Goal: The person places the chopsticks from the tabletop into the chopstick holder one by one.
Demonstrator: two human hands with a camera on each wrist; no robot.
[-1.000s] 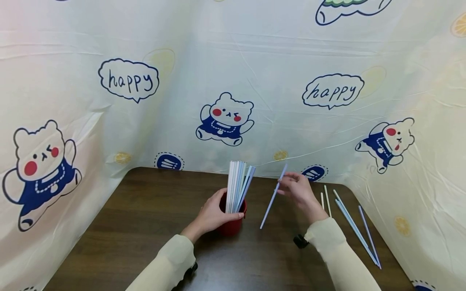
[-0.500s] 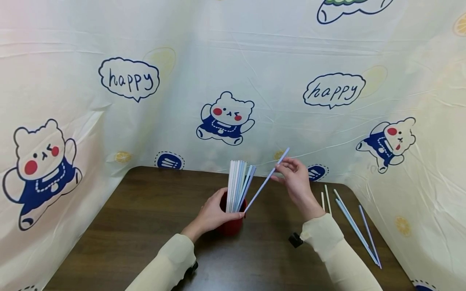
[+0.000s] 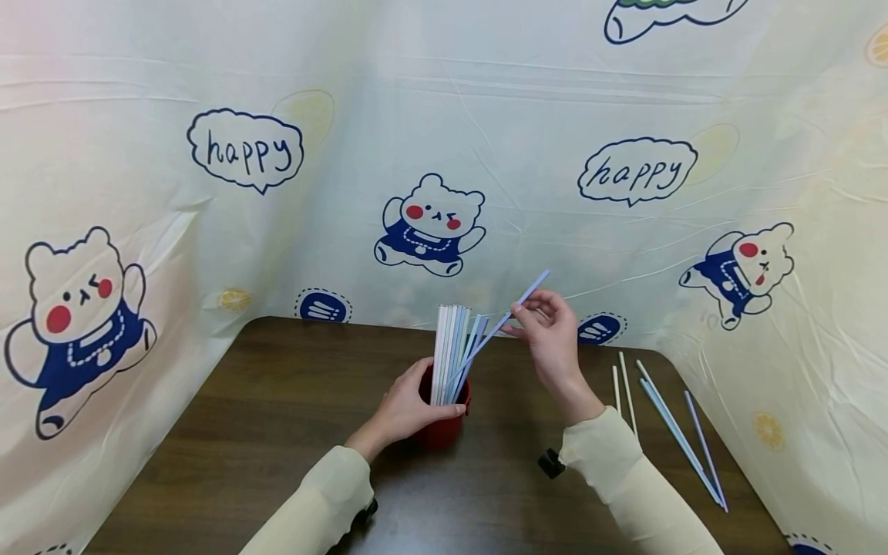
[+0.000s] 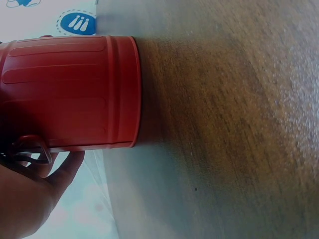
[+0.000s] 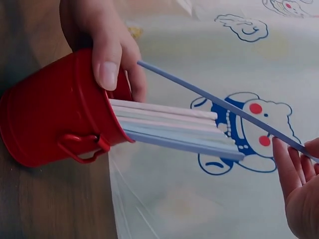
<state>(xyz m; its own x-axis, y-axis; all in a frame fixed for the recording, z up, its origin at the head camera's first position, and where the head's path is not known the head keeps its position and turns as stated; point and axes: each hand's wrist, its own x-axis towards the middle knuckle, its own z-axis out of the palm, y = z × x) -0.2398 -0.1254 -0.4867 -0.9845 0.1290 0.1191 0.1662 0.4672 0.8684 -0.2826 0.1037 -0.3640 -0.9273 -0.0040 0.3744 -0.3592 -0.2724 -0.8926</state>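
Note:
My left hand (image 3: 402,408) grips the rim of a small red metal bucket (image 3: 440,439) with wire side handles; the left wrist view shows the red bucket (image 4: 65,94) standing on the table. Thin white, pale green, blue and violet straw-like sticks (image 3: 449,347) stand in it, leaning right. Between thumb and fingers, my right hand (image 3: 553,339) pinches one periwinkle-blue stick (image 3: 536,286) near its upper end, tilted. In the right wrist view the held stick (image 5: 199,93) has its lower end close to the left hand's fingers, above the bucket's opening; whether it touches them I cannot tell.
On the right of the brown table (image 3: 243,462) lie two cream sticks (image 3: 627,389), light-blue sticks (image 3: 673,424) and a violet stick (image 3: 705,451). A printed cloth (image 3: 333,231) with bears hangs behind and around the table.
My right hand has moved left with the blue stick. The stick has tilted further, and its lower end has come over the bucket. My left hand and the bucket have stayed put.

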